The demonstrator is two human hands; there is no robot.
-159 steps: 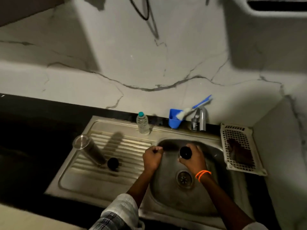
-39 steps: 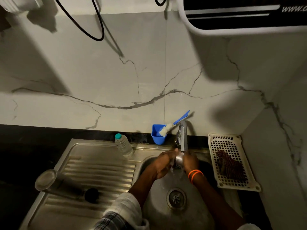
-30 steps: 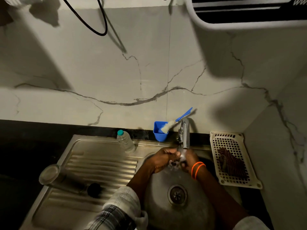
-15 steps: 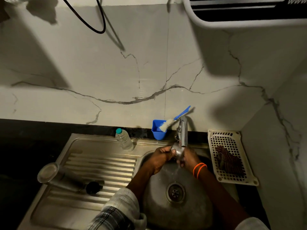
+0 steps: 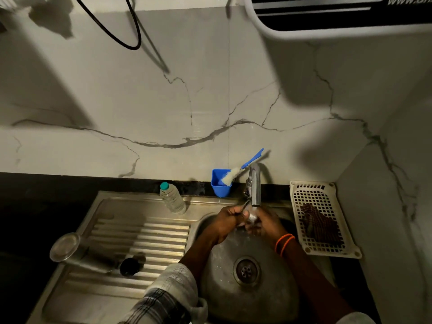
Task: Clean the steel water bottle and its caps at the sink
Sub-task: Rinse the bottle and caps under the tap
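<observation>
Water runs from the chrome tap spout (image 5: 255, 185) straight onto both hands, which meet directly beneath it over the round stainless-steel sink basin (image 5: 224, 291). The left hand (image 5: 228, 222) is curled, thumb and fingers closed on a small shiny steel cap (image 5: 252, 216) held under the stream; the right hand (image 5: 265, 224), with orange bands (image 5: 284, 243) at its wrist, cups the same cap from the other side, its fingers bent round it. Most of the cap is hidden between the fingers, so its shape cannot be made out.

Well to the left of the left hand, on the ribbed steel draining board (image 5: 145, 232), the tall steel water bottle (image 5: 79, 253) lies on its side, open mouth facing left. A small black round cap (image 5: 129, 266) sits just beside the bottle's lower end, touching or nearly so.

Behind the left hand, at the far edge of the draining board, stands a small clear plastic bottle with a teal cap (image 5: 171, 198). Behind both hands, against the marble-patterned wall (image 5: 163, 101), a blue plastic cup (image 5: 221, 183) holds a white-bristled brush with a blue handle (image 5: 243, 168), leaning towards the tap. To the right of the right hand, a white perforated plastic tray (image 5: 327, 190) rests on the dark tabletop (image 5: 46, 190) and carries a dark checked cloth (image 5: 320, 226). Below the hands the drain strainer (image 5: 246, 270) lies in the basin floor.
</observation>
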